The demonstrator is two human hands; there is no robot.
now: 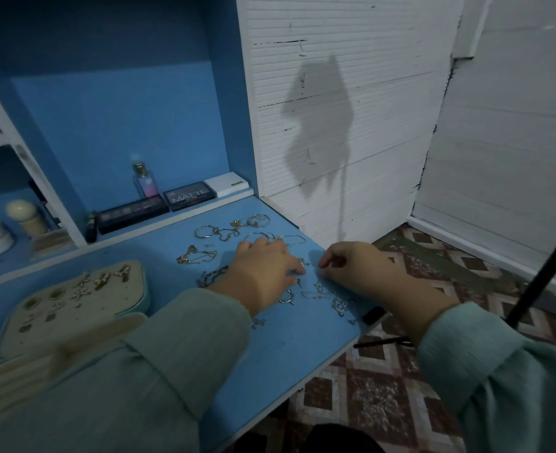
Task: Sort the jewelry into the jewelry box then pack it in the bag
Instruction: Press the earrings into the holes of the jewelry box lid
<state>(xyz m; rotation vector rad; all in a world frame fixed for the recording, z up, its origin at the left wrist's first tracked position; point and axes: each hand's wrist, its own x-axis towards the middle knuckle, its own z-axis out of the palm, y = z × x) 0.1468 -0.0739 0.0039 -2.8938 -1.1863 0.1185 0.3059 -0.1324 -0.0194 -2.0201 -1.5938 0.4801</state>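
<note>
Loose jewelry lies scattered on the blue desk point(270, 348): hoops and chains point(224, 232) at the back, and small silver pieces point(339, 304) near the right edge. The open beige jewelry box point(74, 305) sits at the left, with several earrings pinned to its panel. My left hand point(263, 273) rests over the jewelry with curled fingers. Its thumb and forefinger pinch a small silver earring point(303, 262). Just to the right, my right hand point(358, 266) hovers with curled fingers, its thumb and forefinger tips close together. Whether they hold anything is too small to tell. No bag is in view.
Makeup palettes point(190, 196), a perfume bottle point(144, 181) and a white box point(226, 184) line the shelf behind the desk. A cream jar point(24, 217) stands in the left cubby. A black pole point(548, 266) slants at the right over the patterned floor.
</note>
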